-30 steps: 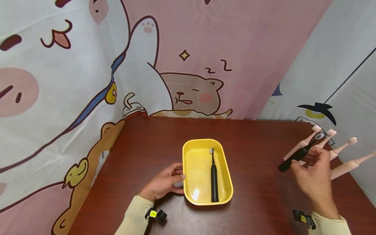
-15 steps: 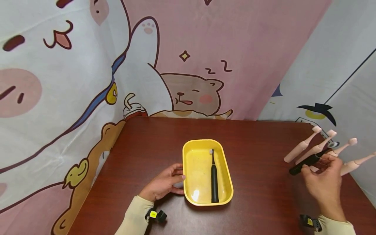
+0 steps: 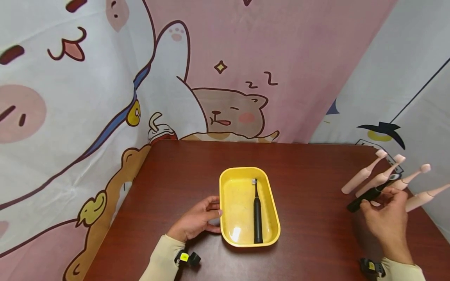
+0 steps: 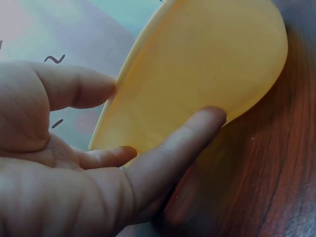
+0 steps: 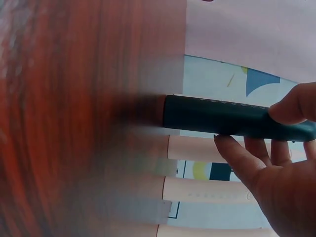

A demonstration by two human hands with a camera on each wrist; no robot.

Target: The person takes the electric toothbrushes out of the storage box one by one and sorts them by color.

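Observation:
My right hand [image 3: 388,218] pinches a black electric toothbrush [image 3: 369,197] by its handle, between thumb and fingers. It is held upright, its base close over the tabletop in the right wrist view, in line with several standing pink electric toothbrushes [image 3: 356,180] and overlapping some of them in the head view. The left hand [image 3: 198,219] holds the left side of a yellow tray [image 3: 225,238], thumb at the rim and fingers against the outer wall [image 4: 212,59]. Inside that tray, along its right side, lies a second black electric toothbrush [image 3: 258,218].
The dark red-brown wooden table [image 3: 175,171] carries everything. Behind it and at both sides hangs a printed cartoon cloth [image 3: 299,70], meeting the table's far edge. The pink toothbrushes stand near the table's right edge.
My right hand has moved right and slightly down with the black toothbrush, bringing it beside the pink ones; over the last half second it barely moves. The left hand and tray stay put.

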